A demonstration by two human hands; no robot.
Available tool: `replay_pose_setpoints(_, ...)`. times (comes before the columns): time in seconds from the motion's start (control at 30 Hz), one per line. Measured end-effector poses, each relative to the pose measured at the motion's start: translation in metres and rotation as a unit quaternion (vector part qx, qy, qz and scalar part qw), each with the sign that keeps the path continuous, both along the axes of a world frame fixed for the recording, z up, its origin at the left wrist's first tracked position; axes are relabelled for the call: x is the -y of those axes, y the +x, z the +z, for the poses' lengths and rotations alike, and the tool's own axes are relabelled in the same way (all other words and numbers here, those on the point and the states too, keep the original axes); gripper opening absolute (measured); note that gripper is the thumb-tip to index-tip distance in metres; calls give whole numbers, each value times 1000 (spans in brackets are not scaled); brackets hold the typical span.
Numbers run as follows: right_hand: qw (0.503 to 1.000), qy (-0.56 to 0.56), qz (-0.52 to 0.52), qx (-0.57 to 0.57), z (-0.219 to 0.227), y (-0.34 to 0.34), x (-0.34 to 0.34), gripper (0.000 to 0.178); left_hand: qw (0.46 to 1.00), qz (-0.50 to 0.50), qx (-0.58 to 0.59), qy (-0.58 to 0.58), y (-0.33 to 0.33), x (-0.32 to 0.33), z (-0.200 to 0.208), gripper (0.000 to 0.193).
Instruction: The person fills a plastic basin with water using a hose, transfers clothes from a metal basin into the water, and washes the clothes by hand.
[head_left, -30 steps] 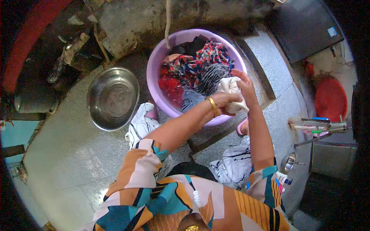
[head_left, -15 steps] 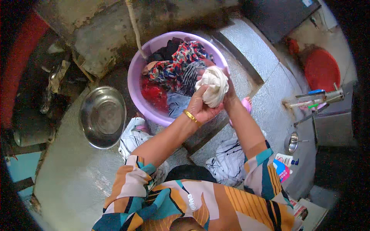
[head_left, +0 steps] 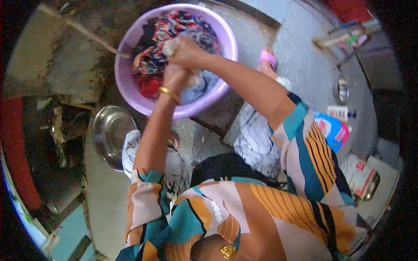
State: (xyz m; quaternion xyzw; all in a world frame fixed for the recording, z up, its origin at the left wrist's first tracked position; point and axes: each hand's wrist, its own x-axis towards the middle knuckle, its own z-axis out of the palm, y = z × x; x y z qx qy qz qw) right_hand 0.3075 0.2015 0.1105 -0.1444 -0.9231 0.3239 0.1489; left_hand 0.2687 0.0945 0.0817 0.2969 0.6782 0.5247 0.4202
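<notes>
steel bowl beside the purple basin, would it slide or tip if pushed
The steel bowl looks thin and shiny, so probably light for its size and stiff. It sits on smooth stone floor, so a push would likely slide it. It is wide and shallow, so tipping seems unlikely, though it may rock.

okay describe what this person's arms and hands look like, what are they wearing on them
Both forearms are bare. The upper arms wear short loose sleeves patterned in blocks of orange, teal, pink and cream with dark stripes. The left wrist carries a gold bangle just below the left hand. The right hand shows no glove, ring or band that I can make out.
</notes>
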Motion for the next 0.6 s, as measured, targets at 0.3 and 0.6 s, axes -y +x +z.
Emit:
replay_pose_setpoints(0.3,945,-303,102,-61,12,27,-13,29,982,-154,100,-49,-24,6,29,51)
replay_pose_setpoints(0.6,901,250,64,-350,47,29,3,22,756,-99,602,236,6,3,61,54)
